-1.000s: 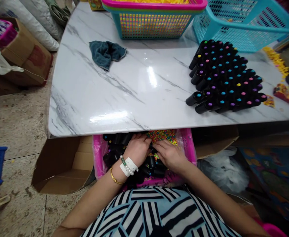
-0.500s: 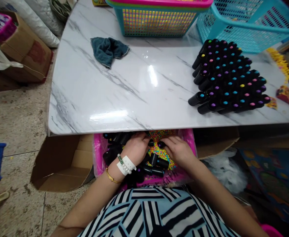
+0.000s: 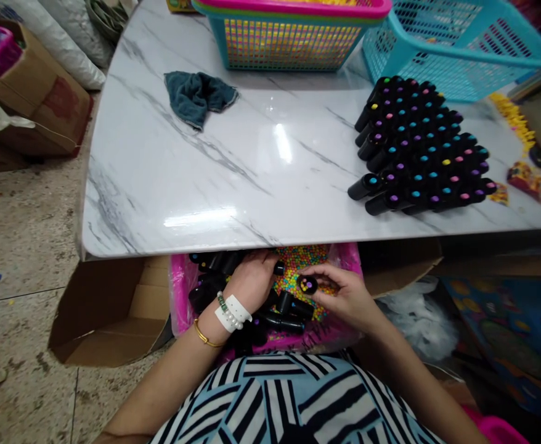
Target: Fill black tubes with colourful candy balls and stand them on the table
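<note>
In the pink basket (image 3: 359, 259) under the table edge, my right hand (image 3: 344, 293) pinches a small black cylinder (image 3: 308, 285). Its end faces up and shows a purple dot with a few yellow and pink beads around it. My left hand (image 3: 251, 280) is closed around a black tube (image 3: 278, 268), whose end sticks out past the fingers; the rest is hidden under the hand. Small multicoloured beads (image 3: 298, 262) lie in the basket between my hands. Several loose black tubes (image 3: 283, 322) rest on the beads and at the basket's left side.
On the marble-patterned table (image 3: 252, 203) several black tubes (image 3: 418, 148) with coloured dots stand in a tight group at the right. A crumpled dark cloth (image 3: 196, 98) lies at the left. Behind are stacked baskets (image 3: 289, 46) and a blue basket (image 3: 437, 68). An open cardboard box (image 3: 113, 314) sits below.
My right hand has drawn back slightly toward me and turned the black cylinder so its dotted end faces up. The left hand stays nearly in place. The view has shifted slightly.
</note>
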The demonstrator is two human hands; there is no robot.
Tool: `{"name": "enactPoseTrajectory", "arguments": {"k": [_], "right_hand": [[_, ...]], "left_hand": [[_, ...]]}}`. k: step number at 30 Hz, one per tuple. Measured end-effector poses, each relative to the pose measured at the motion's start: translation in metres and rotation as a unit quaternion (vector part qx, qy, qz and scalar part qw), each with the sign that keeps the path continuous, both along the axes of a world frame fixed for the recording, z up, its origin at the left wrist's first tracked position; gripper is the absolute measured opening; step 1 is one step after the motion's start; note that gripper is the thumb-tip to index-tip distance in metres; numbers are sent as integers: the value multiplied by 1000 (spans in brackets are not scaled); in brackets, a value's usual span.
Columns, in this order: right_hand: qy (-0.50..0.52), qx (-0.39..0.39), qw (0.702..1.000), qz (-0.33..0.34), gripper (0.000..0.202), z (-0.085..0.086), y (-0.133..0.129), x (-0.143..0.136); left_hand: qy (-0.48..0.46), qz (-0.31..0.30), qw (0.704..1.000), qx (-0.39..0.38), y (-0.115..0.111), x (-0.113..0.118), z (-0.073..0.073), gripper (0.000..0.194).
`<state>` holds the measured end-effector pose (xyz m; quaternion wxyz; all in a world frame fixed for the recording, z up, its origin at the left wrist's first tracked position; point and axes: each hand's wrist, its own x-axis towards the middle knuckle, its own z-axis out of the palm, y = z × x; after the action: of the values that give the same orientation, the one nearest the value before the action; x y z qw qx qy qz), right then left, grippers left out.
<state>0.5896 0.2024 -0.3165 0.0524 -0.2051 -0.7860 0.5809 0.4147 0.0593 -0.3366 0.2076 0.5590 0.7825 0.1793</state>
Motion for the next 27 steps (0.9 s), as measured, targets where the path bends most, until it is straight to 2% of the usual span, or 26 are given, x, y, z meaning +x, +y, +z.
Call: {"name": "enactPoseTrajectory", "arguments": {"k": [3,6,9,12,13,15,18,20,23,27], "right_hand": [[23,76,997,-13,27,7,1,-2],[54,222,974,-2,28,0,5,-6],[20,358,931,64,29,-18,4,-11],[-34,426,888,167,29,-31,-6,-17],[-37,422,886,189,29,-33,-9,-19],[-21,368,909,194,29,-32,-13,-20],[7,221,967,128,32,-27,-8,-16],[4,147,986,79,33,-24,-3,-11],[-10,117,992,43,32,-18,1,-4],[38,147,988,4,30,0,0,0]], "left_hand": [[-1,-2,1000,3,1,1,0,31],[-5,4,1000,2,1,1,-1,28],[-8,16,1000,-1,1,2,-2,26],[-10,26,1000,-2,1,3,-1,28],[-11,28,1000,-5,1,3,-1,29],[-15,33,999,-8,1,3,-1,31],[-23,36,999,-5,0,2,-1,34],[-27,35,999,-2,0,2,-2,33],[-33,34,999,4,1,1,-1,32],[-58,24,998,31,1,2,1,31]]}}
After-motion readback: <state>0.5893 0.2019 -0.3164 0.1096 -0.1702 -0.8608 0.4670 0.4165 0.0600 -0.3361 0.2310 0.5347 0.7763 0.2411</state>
